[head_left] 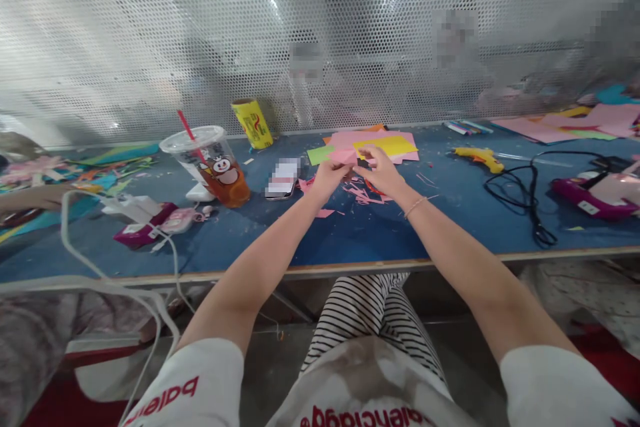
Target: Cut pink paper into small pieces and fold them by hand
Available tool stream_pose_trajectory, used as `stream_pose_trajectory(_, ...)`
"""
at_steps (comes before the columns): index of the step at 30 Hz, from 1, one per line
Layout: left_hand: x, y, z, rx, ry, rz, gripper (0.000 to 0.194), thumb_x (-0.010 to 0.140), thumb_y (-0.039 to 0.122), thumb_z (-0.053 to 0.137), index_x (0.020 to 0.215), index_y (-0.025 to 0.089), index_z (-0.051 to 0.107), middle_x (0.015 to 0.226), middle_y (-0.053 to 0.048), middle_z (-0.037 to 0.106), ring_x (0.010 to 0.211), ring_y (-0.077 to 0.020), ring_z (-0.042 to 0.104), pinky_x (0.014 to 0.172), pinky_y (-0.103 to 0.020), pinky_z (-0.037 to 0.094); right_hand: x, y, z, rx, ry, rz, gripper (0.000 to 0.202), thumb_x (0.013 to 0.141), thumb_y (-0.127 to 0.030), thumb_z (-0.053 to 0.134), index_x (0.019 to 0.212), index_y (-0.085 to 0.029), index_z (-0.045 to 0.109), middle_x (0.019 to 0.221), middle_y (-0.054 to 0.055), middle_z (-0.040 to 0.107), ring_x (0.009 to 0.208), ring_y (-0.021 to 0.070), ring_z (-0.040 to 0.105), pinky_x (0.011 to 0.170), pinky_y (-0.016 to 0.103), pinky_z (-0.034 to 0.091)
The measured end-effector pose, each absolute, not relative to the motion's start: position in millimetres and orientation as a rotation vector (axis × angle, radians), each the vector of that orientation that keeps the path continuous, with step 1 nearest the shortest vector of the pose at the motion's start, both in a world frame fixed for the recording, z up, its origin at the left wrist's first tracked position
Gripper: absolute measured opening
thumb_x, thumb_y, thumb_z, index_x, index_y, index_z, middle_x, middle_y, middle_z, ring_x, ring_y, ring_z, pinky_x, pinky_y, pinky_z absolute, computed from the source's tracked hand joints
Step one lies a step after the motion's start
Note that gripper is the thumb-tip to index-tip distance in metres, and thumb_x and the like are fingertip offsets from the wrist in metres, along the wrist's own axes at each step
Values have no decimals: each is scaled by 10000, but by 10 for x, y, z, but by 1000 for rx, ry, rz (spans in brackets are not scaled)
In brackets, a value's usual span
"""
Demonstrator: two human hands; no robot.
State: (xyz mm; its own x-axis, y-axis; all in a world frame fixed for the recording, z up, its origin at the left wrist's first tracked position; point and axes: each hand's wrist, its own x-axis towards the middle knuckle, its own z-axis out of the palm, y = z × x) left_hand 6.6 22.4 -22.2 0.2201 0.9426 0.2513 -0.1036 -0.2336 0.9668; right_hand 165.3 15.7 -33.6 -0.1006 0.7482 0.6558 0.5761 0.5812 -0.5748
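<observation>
While the left hand [330, 177] pinches a small pink paper piece [344, 157] between nearly closed fingers, the right hand [383, 172] touches its right side, fingers curled and slightly parted. The piece is above pink paper scraps [364, 193], in front of the yellow paper sheet [387, 145]; a phone [283, 179] lies left.

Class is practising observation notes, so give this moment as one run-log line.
left hand: on pink paper | right hand: same paper | phone: left of hands | glue gun: right, on table
</observation>
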Motion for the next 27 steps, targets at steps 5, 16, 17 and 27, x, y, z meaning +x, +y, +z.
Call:
stream_pose_trajectory(5, 58, 271, -298, 1609, 869, 1253, 112, 687, 237, 642, 714, 154, 712, 573, 14, 614, 526, -83, 531, 581, -214, 450, 1570, 51, -232, -991, -1706, 169, 176, 774, -277, 580, 920, -181, 556, 974, 63, 587, 798, 151, 560, 678, 289, 473)
stream_pose_trajectory(16, 115, 188, -248, 1481, 880, 1283, 60, 648, 124, 644, 646, 159, 693, 605, 9, 632, 579, -99, 558, 615, -222, 462, 1597, 15, -201, -929, -1749, 246, 82, 809, -246, 524, 874, -201, 546, 920, 42, 588, 830, 151, 568, 698, 283, 491)
stream_pose_trajectory(17, 117, 178, -240, 1446, 872, 1285, 69, 637, 111, 649, 657, 159, 694, 626, 3, 643, 606, -107, 574, 633, -227, 469, 1593, 20, -205, -923, -1763, 242, 74, 808, -251, 526, 861, -203, 545, 917, 43, 584, 850, 158, 564, 703, 287, 494)
stream_pose_trajectory(27, 129, 109, -164, 1307, 599, 1244, 336, 638, 309, 722, 940, 167, 678, 971, -89, 679, 902, -178, 631, 798, -302, 499, 1679, 85, -227, -882, -1814, -44, 91, 849, -224, 486, 846, -212, 576, 953, 69, 534, 968, 200, 504, 863, 366, 447)
